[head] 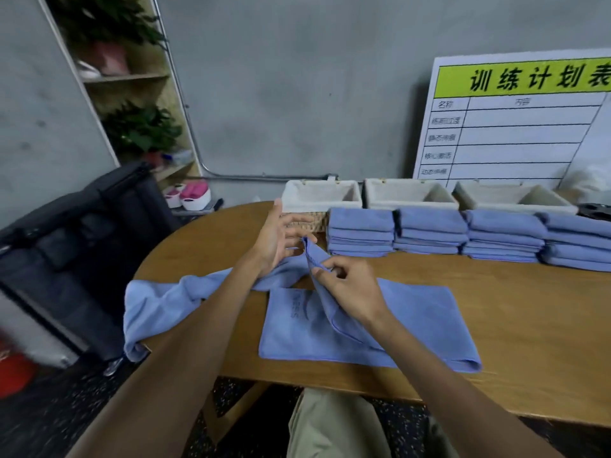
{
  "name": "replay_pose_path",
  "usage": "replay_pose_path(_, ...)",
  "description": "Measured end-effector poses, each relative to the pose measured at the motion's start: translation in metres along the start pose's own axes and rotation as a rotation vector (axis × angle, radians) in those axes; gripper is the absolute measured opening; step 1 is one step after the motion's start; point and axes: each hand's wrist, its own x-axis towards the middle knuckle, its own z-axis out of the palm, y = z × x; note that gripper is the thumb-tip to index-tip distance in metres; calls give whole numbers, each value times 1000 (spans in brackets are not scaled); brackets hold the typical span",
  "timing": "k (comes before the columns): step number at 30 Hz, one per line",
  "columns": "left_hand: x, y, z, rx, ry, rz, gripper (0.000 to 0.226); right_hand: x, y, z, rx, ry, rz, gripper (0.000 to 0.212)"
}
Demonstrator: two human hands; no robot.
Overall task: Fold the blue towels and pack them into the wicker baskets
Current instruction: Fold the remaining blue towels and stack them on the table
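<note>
**Towel corner lifted above the table**

A loose blue towel (172, 302) is pinched at one raised corner by the right hand (347, 289), thumb and forefinger closed on the hem while the other fingers are curled beneath. The left hand (277, 236) is held just beside that corner with fingers spread and relaxed; its fingertips are seen close to the cloth, but whether the fabric is actually touched cannot be told. From the lifted corner the towel is draped away to the left end of the wooden table (529, 309), where it is bunched and hung over the rim. A second towel (297, 332), folded flat, is laid on the table's near side, under the right forearm. Along the table's far side four stacks of folded towels (429, 229) are lined up in a row. Behind them, at the table's far edge, three lined wicker baskets (410, 193) are set side by side. A white schedule board (515, 127) is propped up behind the baskets, beyond the table's far edge.
</note>
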Motion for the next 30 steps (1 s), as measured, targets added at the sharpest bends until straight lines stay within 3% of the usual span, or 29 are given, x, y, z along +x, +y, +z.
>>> replay_pose_path(12, -22, -56, -43, 184, 150, -37, 68, -15, 13, 63, -100, -141, 113, 21)
replay_pose_path(17, -30, -81, -48, 545, 246, 40, 41, -29, 8, 67, -202, -348, 75, 46)
replay_pose_path(19, -30, -84, -46, 732, 285, 152, 32, -28, 12, 58, -87, -265, 88, 49)
replay_pose_path(21, -31, -82, -27, 868, 314, 286, 35, -22, 24, 38, -13, -81, 79, 41)
replay_pose_path(25, -37, -91, 45, 1070, 132, 449, 35, -12, 69, -24, -294, 143, 42, 18)
replay_pose_path(28, -37, -106, 107, 1202, -24, 334, 44, -20, 109, -62, -493, 80, -8, 13)
replay_pose_path(30, -33, -112, 139, 1275, -146, 207, 76, -27, 126, -79, -587, 25, -64, 22)
